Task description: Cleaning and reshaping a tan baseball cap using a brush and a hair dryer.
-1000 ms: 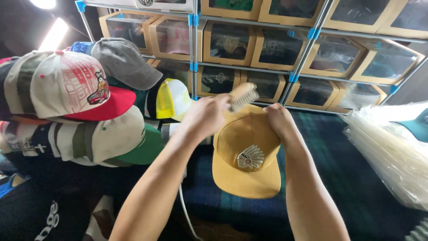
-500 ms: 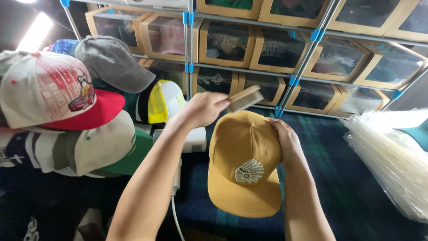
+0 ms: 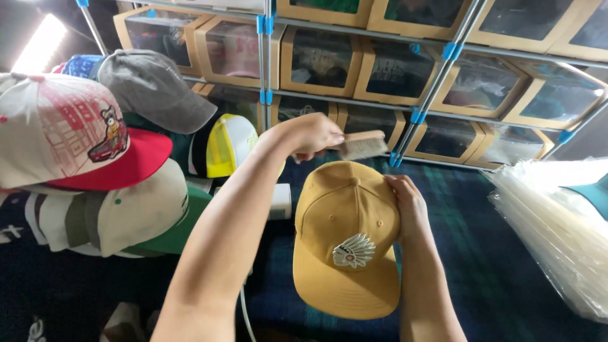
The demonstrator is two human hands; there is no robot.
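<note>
A mustard-yellow cap (image 3: 345,244) with an embroidered feather-headdress patch on its front is held up over a dark plaid surface, brim toward me. My right hand (image 3: 408,209) grips the cap at its right side. In my left hand (image 3: 307,136) is a small wooden brush (image 3: 361,145) with pale bristles, hovering just above the cap's crown without clearly touching it.
Several caps hang at the left, among them a white one with a red brim (image 3: 76,136), a grey one (image 3: 152,85) and a yellow-and-white one (image 3: 228,145). Cardboard window boxes (image 3: 329,57) fill metal shelves behind. A stack of clear plastic bags (image 3: 557,234) lies at the right.
The cap has been turned and lowered so that its front patch and brim face me more fully. The brush hand has stayed above the crown, shifting slightly.
</note>
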